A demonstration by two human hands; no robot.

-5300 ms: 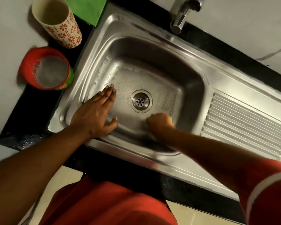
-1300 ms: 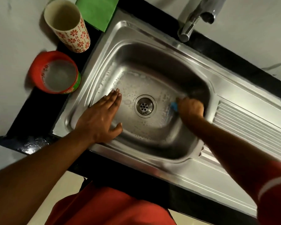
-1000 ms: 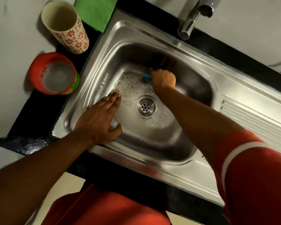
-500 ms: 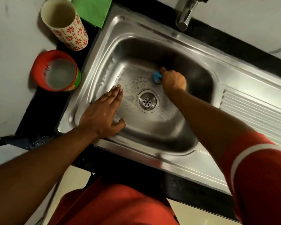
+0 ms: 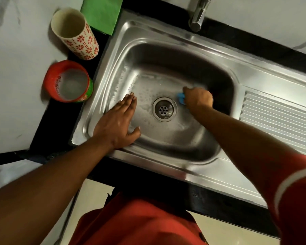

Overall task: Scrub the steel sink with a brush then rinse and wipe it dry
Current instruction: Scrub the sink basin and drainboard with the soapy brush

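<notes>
The steel sink (image 5: 168, 41) fills the middle of the view, its basin floor wet and soapy around the round drain (image 5: 164, 109). My right hand (image 5: 198, 98) is down in the basin just right of the drain, curled round a blue brush (image 5: 180, 97) of which only a small blue part shows. My left hand (image 5: 120, 121) lies flat with straight fingers on the sink's near left corner, reaching over the rim into the basin.
A chrome tap (image 5: 198, 16) stands at the back. Left of the sink are a red tub of soapy water (image 5: 69, 82), a flower-patterned cup (image 5: 74, 32) and a green cloth (image 5: 101, 11). The ribbed drainboard (image 5: 276, 117) lies to the right.
My right hand with the brush has swept from the basin's back wall to just right of the drain. My left hand has stayed in place.
</notes>
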